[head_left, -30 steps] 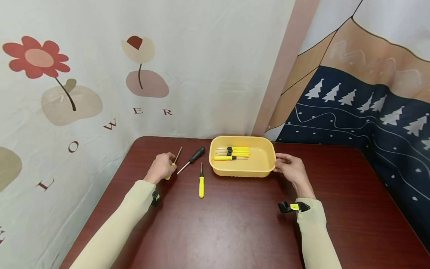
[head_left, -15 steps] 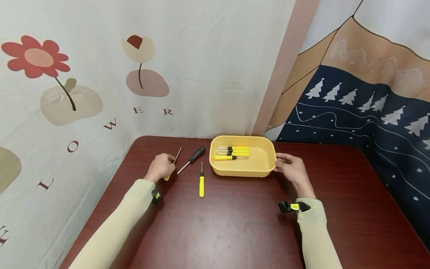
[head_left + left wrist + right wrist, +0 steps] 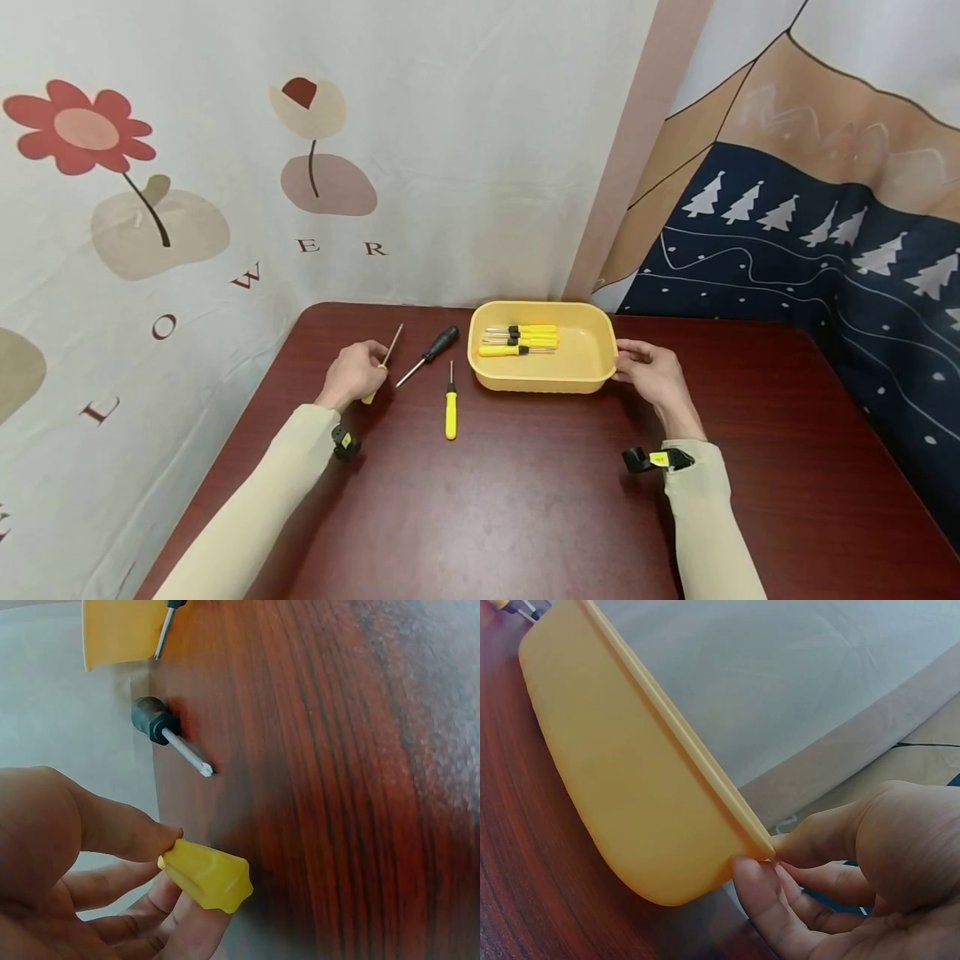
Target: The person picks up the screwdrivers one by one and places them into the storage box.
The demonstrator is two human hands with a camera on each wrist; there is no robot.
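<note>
My left hand pinches a screwdriver by its yellow handle, thumb on one side and fingers on the other; its shaft points away toward the back of the table. At the right end of a yellow plastic bin, my right hand grips the rim at the corner between thumb and fingers. Several yellow-handled screwdrivers lie side by side inside the bin. Between the left hand and the bin lies a black-handled screwdriver, and nearer the front a yellow-and-black screwdriver.
The dark red wooden table carries everything. Behind it hangs a pale printed curtain with flowers and letters, close to the table's back edge. A navy fabric panel with white trees hangs at the right.
My left hand has shifted slightly left, taking the screwdriver with it. The right hand stays at the bin's rim, and the other screwdrivers lie where they were.
</note>
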